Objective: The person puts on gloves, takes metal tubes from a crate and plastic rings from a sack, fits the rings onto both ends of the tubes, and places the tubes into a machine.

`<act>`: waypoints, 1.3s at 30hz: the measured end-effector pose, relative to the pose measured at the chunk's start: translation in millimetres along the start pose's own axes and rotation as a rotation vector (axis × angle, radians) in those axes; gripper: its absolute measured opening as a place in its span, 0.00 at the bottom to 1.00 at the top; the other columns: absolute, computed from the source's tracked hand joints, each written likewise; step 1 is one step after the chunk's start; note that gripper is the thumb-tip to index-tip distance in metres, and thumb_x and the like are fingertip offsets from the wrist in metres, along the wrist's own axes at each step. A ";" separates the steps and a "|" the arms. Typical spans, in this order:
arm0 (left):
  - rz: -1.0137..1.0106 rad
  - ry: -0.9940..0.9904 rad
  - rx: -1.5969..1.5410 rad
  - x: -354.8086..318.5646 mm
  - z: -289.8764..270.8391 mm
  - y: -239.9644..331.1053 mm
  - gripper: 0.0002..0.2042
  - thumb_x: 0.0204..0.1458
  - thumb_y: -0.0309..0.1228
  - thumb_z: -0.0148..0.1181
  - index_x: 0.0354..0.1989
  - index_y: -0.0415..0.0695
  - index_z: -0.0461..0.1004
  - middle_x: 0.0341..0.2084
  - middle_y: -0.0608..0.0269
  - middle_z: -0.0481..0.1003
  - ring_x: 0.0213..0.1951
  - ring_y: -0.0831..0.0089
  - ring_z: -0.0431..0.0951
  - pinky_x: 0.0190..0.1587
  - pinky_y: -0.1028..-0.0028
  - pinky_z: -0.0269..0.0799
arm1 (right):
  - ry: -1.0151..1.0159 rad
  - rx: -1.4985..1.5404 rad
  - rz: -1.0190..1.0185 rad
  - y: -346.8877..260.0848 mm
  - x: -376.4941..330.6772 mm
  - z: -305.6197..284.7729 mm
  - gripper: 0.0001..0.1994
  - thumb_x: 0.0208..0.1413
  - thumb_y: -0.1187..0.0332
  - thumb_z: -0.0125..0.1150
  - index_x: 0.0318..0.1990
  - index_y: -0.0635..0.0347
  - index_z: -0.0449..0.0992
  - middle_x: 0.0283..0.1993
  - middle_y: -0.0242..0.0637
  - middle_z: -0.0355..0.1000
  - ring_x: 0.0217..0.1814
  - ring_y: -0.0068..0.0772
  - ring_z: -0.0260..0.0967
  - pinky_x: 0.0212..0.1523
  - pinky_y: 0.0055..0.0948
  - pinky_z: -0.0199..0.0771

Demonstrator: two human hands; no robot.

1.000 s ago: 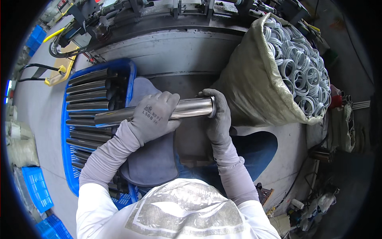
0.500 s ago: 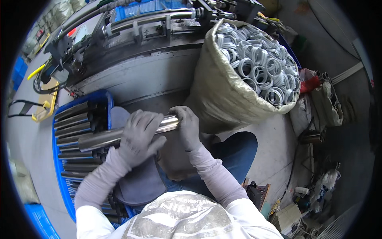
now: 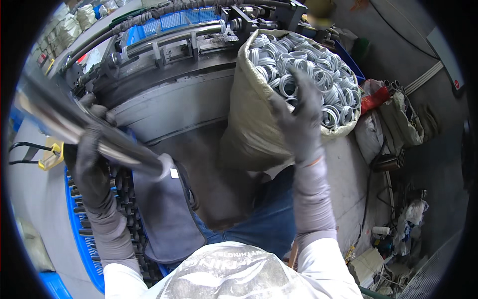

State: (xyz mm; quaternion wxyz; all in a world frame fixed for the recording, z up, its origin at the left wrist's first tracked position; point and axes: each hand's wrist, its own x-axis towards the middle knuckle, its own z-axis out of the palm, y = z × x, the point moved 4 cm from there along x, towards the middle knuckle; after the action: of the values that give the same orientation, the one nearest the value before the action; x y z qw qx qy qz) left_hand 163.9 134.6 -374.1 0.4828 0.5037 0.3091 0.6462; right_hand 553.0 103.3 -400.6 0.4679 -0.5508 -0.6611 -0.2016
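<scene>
My left hand, in a dark grey glove, is closed around a shiny metal tube. The tube slants from the upper left down to the right, and motion blurs its far end. Its lower end looks pale and lies over a grey pad beside my leg. Empty, with fingers spread, my gloved right hand hovers at the near rim of a large woven sack. Light grey rings fill that sack; whether my fingertips touch any, I cannot tell.
A blue crate of dark tubes stands at my left. A long machine bench runs across the front. Bags and tubes lie right of the sack, near a wall. A yellow-based trolley stands far left.
My right hand has let go of the tube's end and moved right to the sack. My left hand has swung the tube up and left. The view has shifted slightly.
</scene>
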 end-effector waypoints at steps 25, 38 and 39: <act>0.236 -0.632 1.318 -64.4 5.3 -107.6 0.26 0.40 0.36 0.71 0.51 0.43 0.74 0.34 0.53 0.77 0.39 0.52 0.81 0.43 0.54 0.76 | -0.062 0.261 0.019 -1.4 13.5 -20.4 0.07 0.57 0.73 0.76 0.35 0.65 0.81 0.56 0.47 0.81 0.45 0.33 0.82 0.39 0.27 0.80; 0.115 -0.751 1.380 -67.9 12.5 -118.7 0.31 0.40 0.39 0.74 0.56 0.41 0.74 0.42 0.51 0.80 0.45 0.50 0.83 0.47 0.56 0.77 | -0.416 1.480 0.958 -52.8 -141.5 115.8 0.31 0.81 0.48 0.36 0.63 0.73 0.70 0.60 0.52 0.75 0.59 0.44 0.79 0.65 0.37 0.78; 0.172 -0.746 1.371 -67.7 16.7 -119.0 0.29 0.40 0.38 0.73 0.52 0.42 0.73 0.38 0.52 0.78 0.42 0.52 0.82 0.45 0.56 0.78 | -0.415 1.354 0.761 -36.7 -152.7 123.9 0.26 0.81 0.53 0.39 0.59 0.72 0.71 0.56 0.50 0.76 0.56 0.45 0.80 0.62 0.39 0.81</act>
State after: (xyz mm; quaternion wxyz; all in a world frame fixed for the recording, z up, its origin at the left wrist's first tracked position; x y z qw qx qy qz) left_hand 218.7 110.6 -498.3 0.0842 0.8952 0.4164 0.1344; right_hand 463.4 106.4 -579.4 0.6045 -0.3612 -0.4804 0.5229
